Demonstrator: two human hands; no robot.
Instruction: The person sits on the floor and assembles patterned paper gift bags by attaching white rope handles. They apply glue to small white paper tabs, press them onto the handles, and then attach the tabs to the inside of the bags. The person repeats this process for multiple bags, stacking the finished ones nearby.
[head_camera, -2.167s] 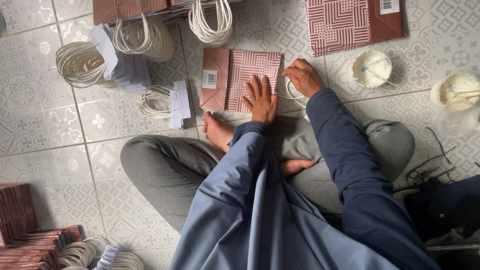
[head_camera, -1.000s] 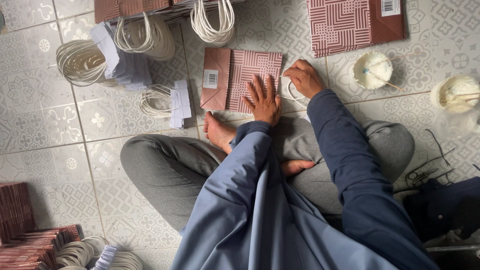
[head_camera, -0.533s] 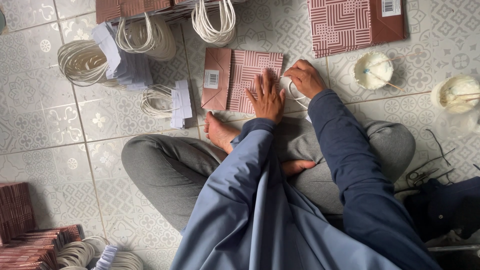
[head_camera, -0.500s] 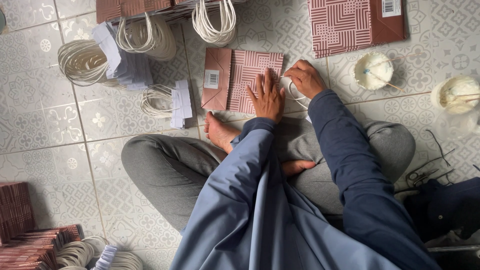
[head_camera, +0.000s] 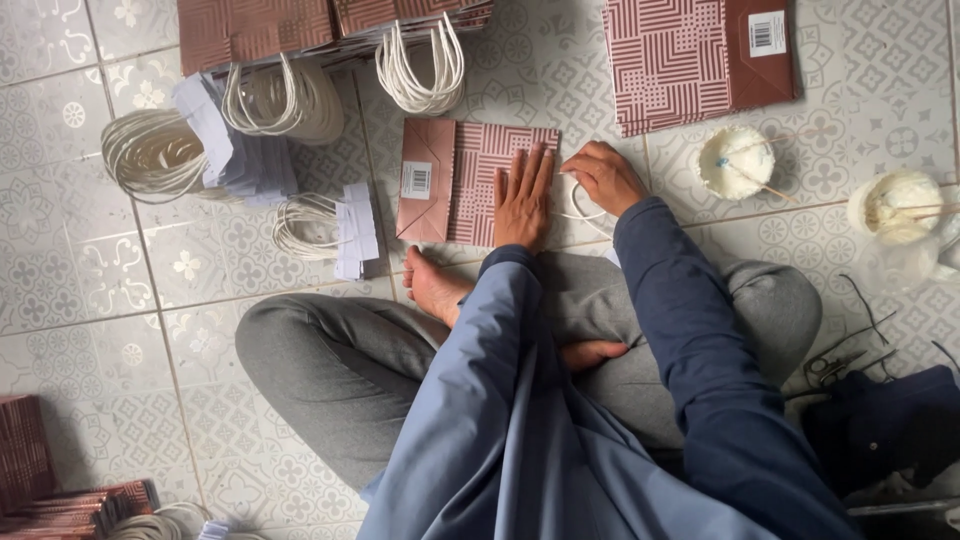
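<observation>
flat maroon patterned paper bag (head_camera: 470, 180) on tiled floor (head_camera: 90, 300) before knees | left hand (head_camera: 523, 197) spread flat, pinning it | right hand (head_camera: 603, 176) pinching white cord handle (head_camera: 578, 205) at bag edge | keep palm pressure even, seat cord square

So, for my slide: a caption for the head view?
Left hand flattens a maroon patterned paper bag; right hand holds its white cord handle.

Home floor workshop for paper-bag assembly: patterned floor tiles (head_camera: 80, 270), stacked flat maroon bags (head_camera: 255, 30), bundles of white cord handles (head_camera: 150, 155), glue pots (head_camera: 735, 160), worker seated barefoot
</observation>
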